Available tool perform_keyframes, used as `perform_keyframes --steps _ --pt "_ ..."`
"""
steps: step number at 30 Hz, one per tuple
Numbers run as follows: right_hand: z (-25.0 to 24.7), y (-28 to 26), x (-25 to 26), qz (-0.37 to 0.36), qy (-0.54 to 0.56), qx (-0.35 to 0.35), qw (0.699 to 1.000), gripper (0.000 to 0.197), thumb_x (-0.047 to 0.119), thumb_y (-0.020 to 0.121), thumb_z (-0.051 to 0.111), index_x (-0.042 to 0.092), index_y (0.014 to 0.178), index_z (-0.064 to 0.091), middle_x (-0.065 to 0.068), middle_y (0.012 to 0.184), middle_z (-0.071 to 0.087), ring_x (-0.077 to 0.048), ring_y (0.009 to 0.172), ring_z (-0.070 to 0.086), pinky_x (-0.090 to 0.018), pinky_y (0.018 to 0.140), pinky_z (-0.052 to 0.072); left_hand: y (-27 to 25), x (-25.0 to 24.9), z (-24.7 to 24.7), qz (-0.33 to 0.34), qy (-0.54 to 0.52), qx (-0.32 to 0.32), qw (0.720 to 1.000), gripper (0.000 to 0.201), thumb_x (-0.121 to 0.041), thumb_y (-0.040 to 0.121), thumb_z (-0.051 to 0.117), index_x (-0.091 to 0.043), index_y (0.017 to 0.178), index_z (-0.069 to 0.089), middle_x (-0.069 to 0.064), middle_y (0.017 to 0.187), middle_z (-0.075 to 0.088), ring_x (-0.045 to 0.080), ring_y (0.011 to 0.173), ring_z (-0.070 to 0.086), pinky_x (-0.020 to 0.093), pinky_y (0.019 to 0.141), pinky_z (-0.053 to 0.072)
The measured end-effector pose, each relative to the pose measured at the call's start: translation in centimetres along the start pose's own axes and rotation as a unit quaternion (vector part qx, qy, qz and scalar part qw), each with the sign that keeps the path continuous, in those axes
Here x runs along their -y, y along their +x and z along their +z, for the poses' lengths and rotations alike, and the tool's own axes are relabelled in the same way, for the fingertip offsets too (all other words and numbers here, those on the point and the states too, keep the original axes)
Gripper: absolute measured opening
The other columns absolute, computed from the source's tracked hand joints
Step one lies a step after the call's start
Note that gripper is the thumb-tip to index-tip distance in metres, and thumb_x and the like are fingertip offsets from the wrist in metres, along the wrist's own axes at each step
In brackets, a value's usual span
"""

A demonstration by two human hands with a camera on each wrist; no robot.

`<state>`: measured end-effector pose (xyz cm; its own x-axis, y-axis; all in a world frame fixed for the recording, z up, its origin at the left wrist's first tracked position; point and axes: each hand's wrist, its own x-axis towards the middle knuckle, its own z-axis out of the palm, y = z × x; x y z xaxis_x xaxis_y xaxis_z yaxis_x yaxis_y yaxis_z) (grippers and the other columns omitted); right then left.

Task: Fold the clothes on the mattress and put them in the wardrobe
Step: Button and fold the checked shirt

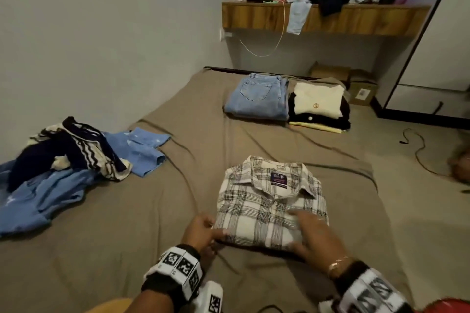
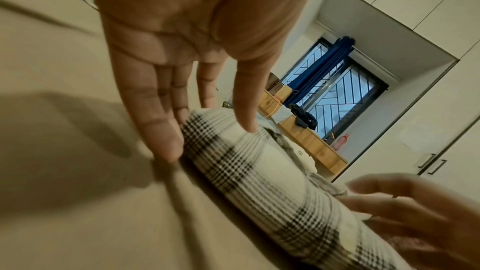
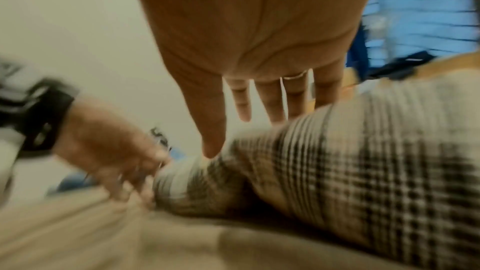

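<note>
A folded black-and-white plaid shirt lies collar-up on the tan mattress, right in front of me. My left hand is at its near left corner, fingers straight along the edge and thumb resting on top. My right hand lies flat on the near right part with its fingers spread. Folded jeans and a stack of folded tops sit at the far end. An unfolded heap lies at the left.
The white wardrobe with a dark frame stands at the far right, past the mattress. A wooden shelf with bags and clothes hangs on the back wall. Cardboard boxes and a black cable lie on the floor at the right.
</note>
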<state>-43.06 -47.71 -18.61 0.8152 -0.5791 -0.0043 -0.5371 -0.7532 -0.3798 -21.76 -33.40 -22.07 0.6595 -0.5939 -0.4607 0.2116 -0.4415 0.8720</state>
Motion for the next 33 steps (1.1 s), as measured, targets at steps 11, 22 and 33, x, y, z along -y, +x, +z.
perform_keyframes --steps 11,22,33 --pt "5.0 -1.8 -7.3 0.203 0.348 -0.094 0.911 0.032 -0.001 0.072 0.074 0.029 0.078 0.064 -0.005 0.087 0.072 -0.026 0.089 0.067 -0.042 0.086 0.051 0.6 0.7 -0.3 -0.046 0.060 -0.043 0.996 0.036 0.013 0.081 0.059 -0.006 0.060 0.038 0.008 0.038 0.043 0.013 0.028 0.035 0.019 0.034 0.035" --pt "-2.8 5.4 -12.3 0.253 0.435 0.020 0.864 0.019 -0.012 0.088 0.045 0.001 0.078 0.054 -0.001 0.045 0.062 -0.009 0.037 0.057 -0.021 0.039 0.047 4.4 -4.6 -2.0 0.016 0.080 0.010 0.997 0.029 -0.008 0.093 0.054 -0.008 0.066 0.043 0.000 0.043 0.048 0.006 0.030 0.041 0.015 0.034 0.033" --pt "-0.8 15.4 -13.9 0.245 0.354 -0.029 0.902 0.010 -0.007 0.083 0.060 0.002 0.084 0.059 -0.002 0.066 0.058 -0.010 0.056 0.055 -0.023 0.060 0.046 13.1 -8.3 0.3 0.075 0.204 0.004 0.976 0.033 -0.005 0.083 0.067 -0.010 0.056 0.048 -0.008 0.029 0.043 0.006 0.031 0.041 0.013 0.034 0.032"
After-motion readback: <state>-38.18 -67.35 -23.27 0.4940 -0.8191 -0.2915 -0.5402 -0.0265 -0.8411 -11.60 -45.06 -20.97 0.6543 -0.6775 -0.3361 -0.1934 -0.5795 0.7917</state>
